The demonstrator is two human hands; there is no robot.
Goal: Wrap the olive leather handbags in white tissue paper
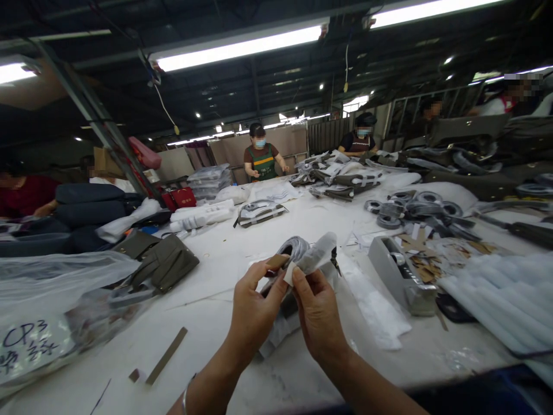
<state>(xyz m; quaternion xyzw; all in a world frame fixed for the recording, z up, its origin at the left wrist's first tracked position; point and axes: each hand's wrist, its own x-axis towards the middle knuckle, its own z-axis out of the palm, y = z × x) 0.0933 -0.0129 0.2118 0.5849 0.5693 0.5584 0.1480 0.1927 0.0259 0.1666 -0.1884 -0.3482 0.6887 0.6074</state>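
Left hand: pinching brown strip. Right hand: pinching pale tab, possibly the same strip. Grey wrapped bundle: at both hands, over bench. Step, seemingly: working strip at wrap; next move calls for steady alignment. Tape dispenser: rightward.
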